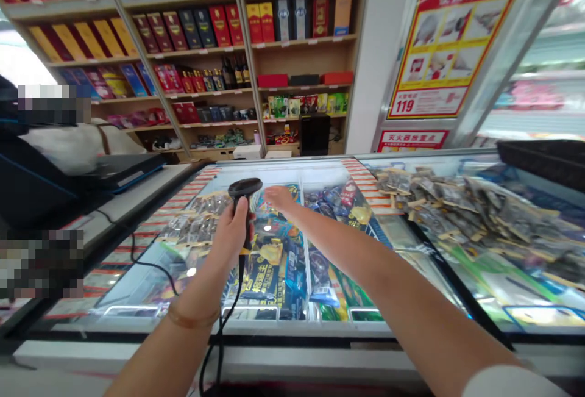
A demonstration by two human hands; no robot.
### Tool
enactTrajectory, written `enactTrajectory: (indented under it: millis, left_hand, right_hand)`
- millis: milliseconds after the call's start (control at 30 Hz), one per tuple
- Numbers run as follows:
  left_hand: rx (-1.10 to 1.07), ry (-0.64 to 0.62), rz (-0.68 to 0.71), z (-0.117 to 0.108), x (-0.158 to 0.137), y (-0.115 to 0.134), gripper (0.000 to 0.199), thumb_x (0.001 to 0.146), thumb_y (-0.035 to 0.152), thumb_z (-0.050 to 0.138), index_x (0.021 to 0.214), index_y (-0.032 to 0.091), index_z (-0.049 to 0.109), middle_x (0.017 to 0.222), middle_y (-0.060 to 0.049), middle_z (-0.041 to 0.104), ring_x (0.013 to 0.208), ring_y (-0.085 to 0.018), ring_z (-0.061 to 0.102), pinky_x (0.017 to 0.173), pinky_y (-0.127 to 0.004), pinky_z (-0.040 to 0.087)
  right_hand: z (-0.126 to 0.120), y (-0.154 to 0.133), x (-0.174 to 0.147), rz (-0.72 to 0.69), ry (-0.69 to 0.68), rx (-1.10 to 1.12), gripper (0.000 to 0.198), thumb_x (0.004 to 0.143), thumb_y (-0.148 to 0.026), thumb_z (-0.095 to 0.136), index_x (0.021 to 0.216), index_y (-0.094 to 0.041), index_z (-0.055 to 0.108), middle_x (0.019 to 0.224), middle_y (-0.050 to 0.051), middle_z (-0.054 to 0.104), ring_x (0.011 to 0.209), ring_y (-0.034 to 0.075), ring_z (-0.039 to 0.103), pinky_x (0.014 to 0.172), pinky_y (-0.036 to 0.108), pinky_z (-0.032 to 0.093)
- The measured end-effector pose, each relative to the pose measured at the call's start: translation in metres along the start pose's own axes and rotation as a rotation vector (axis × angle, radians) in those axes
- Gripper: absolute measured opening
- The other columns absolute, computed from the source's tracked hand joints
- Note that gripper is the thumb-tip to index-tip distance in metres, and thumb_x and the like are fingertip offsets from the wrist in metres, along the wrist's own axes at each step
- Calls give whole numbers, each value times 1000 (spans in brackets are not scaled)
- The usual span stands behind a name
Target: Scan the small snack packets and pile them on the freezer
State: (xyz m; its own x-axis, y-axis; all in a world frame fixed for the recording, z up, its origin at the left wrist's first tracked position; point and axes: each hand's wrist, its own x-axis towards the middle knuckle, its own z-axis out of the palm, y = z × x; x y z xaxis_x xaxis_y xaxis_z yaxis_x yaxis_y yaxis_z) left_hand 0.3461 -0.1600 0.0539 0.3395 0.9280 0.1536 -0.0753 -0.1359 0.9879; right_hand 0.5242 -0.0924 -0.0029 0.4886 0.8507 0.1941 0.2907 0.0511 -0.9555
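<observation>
My left hand (232,225) is wrapped around the handle of a black barcode scanner (245,188), holding it upright above the glass top of a chest freezer (320,327). From the handle's base a black cable (240,278) hangs toward me. Just right of the scanner's head is my right hand (280,197), its arm stretched across the freezer. Its fingers look curled and closed; what they hold, if anything, I cannot make out. Beneath both hands, colourful packaged frozen goods (274,266) show through the glass.
Small bagged goods with tan tops (196,220) lie left of the scanner. A larger heap of similar bags (470,208) lies at the right, near a black tray (543,162). Counter equipment (128,171) stands at the left. Shelves of boxes (196,28) line the back.
</observation>
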Motion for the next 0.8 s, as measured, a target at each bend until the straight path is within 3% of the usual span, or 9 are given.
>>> enactTrajectory:
  millis: [233,367,433,533,667,733,800]
  left_hand:
    - [-92,-182,-92,85,-21,-11,54,77,73,61,85,20,50,67,3,58,40,-8,48,36,-22,37]
    - [-86,-230,-91,110,-36,-20,53,78,72,60,85,21,49,65,4,57,39,-8,47,36,-21,36]
    - [-67,-253,-77,114,-41,-27,53,78,72,60,85,21,49,66,4,58,40,-8,47,37,-21,36]
    - [-30,-290,-72,111,-44,-36,55,77,73,61,84,20,50,66,3,58,41,-7,47,38,-21,37]
    - [-8,-314,-79,106,-45,-43,55,77,74,61,84,21,50,67,2,59,42,-8,48,38,-21,38]
    - [-9,-327,-74,105,-45,-45,54,77,74,61,85,22,50,67,3,59,43,-8,48,39,-22,38]
    - [-7,-345,-71,107,-47,-46,51,79,72,61,86,22,51,67,3,58,43,-8,48,39,-22,38]
  right_hand:
    - [-171,18,-28,-29,290,-316,24,84,-12,60,103,-17,74,113,10,74,107,22,69,101,36,50]
    - [-262,24,-43,4,523,-482,38,86,-13,59,123,-11,64,136,21,59,136,32,49,117,48,31]
    - [-295,29,-46,131,652,-628,42,85,-18,64,126,-11,60,135,25,59,134,36,49,113,51,34]
    - [-323,39,-45,274,724,-686,44,83,-27,71,121,-9,59,130,30,59,130,42,52,108,58,37]
    - [-336,53,-35,352,765,-658,47,78,-32,76,116,-13,57,136,33,53,135,48,44,107,66,33]
    - [-340,60,-30,327,780,-587,51,72,-29,80,115,-17,55,139,31,51,139,49,37,107,71,30]
    - [-345,65,-28,162,701,-445,57,67,-23,82,114,-19,51,140,31,49,142,49,30,106,74,28]
